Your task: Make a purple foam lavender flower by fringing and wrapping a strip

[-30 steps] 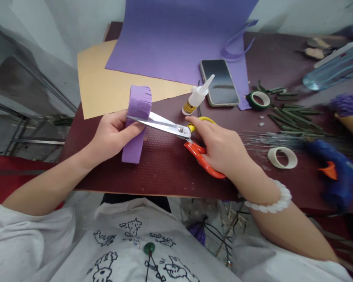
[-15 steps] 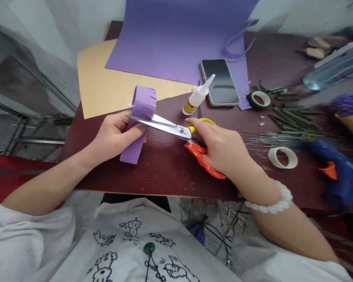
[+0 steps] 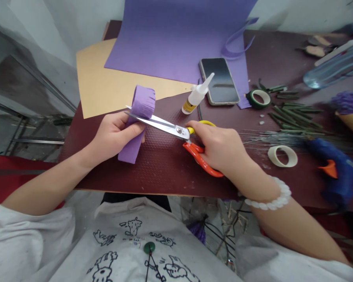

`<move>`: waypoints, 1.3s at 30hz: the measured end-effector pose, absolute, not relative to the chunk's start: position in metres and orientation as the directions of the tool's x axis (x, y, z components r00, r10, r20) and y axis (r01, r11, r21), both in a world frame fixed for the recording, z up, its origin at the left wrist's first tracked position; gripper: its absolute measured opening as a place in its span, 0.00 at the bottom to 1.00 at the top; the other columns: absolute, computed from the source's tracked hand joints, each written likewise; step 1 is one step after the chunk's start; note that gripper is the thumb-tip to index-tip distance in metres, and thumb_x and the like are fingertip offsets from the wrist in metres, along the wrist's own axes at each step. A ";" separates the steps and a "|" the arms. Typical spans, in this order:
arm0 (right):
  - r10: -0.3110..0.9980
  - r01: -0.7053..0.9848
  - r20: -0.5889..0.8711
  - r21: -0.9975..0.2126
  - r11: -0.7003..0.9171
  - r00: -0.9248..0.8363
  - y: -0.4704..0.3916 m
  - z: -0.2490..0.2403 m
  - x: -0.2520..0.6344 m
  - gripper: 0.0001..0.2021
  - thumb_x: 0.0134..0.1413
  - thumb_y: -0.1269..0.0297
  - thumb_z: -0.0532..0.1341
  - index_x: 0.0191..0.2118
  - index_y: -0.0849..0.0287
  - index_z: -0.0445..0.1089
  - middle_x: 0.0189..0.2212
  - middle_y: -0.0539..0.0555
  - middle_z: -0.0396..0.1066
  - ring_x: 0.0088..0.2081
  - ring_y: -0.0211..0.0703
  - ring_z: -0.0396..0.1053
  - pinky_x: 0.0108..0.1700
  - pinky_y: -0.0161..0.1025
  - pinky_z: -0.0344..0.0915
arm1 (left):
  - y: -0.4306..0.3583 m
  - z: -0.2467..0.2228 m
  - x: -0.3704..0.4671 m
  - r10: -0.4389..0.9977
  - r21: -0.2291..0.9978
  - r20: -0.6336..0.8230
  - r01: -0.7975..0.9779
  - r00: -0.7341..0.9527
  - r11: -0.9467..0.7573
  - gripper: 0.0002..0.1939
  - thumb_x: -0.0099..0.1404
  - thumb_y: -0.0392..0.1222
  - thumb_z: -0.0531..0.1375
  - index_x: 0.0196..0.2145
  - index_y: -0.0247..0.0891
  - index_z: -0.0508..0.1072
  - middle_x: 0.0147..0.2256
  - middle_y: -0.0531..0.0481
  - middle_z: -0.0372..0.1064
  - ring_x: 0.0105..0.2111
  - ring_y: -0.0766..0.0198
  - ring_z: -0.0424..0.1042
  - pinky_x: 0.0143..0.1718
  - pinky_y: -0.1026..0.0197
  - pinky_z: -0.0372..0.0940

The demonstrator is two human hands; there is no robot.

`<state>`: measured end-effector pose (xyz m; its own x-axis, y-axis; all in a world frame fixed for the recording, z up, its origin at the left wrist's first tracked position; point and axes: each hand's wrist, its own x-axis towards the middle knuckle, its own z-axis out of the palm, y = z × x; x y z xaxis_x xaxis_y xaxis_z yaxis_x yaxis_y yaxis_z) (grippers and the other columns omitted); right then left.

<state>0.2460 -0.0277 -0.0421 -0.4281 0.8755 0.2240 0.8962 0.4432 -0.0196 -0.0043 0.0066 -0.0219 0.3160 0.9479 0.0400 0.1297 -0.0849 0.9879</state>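
Observation:
My left hand pinches a purple paper strip, which is folded over in a loop with small cuts along its right edge. The strip's loose end hangs below my fingers. My right hand is closed round the scissors, which have one yellow and one red-orange handle. The scissor blades point left and lie across the strip, one in front of it and one partly hidden behind. Their tips are close to my left thumb and index finger.
Behind stand a glue bottle and a phone beside large purple paper and tan paper. Rightward lie green tape, green stems, a white tape roll, wires and a blue glue gun.
The scissors and my right hand have moved slightly left, and the handles sit a little closer together. The strip's lower end has shifted slightly left.

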 end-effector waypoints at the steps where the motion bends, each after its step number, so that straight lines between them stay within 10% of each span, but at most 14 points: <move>1: 0.875 0.897 0.225 -0.015 0.443 -0.428 -0.027 -0.042 0.246 0.16 0.55 0.63 0.53 0.47 0.63 0.68 0.33 0.56 0.77 0.34 0.47 0.73 0.26 0.38 0.55 | 0.007 -0.022 -0.004 0.948 0.988 0.036 0.129 0.315 -0.080 0.06 0.58 0.38 0.61 0.25 0.35 0.70 0.20 0.55 0.68 0.19 0.70 0.67 0.22 0.67 0.65; 16: 0.883 0.873 0.202 -0.169 0.457 -0.424 -0.030 -0.041 0.243 0.28 0.61 0.53 0.48 0.59 0.69 0.57 0.47 0.66 0.71 0.49 0.55 0.67 0.44 0.46 0.64 | 0.012 -0.029 -0.007 0.926 0.992 0.121 -0.004 0.359 -0.128 0.10 0.60 0.43 0.63 0.26 0.35 0.70 0.20 0.54 0.68 0.19 0.71 0.67 0.20 0.68 0.64; 39: 0.906 0.913 0.185 -0.081 0.400 -0.381 -0.024 -0.042 0.241 0.21 0.57 0.58 0.50 0.52 0.64 0.65 0.39 0.61 0.76 0.36 0.49 0.72 0.27 0.39 0.54 | 0.006 -0.029 -0.005 0.942 0.912 0.190 0.305 0.277 -0.274 0.06 0.59 0.40 0.59 0.33 0.36 0.71 0.26 0.53 0.68 0.27 0.67 0.68 0.30 0.66 0.65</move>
<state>0.2407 -0.0244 -0.0415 -0.3808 0.9061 0.1846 0.9129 0.4001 -0.0808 -0.0054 0.0059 -0.0290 0.2774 0.9418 0.1901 0.3052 -0.2740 0.9120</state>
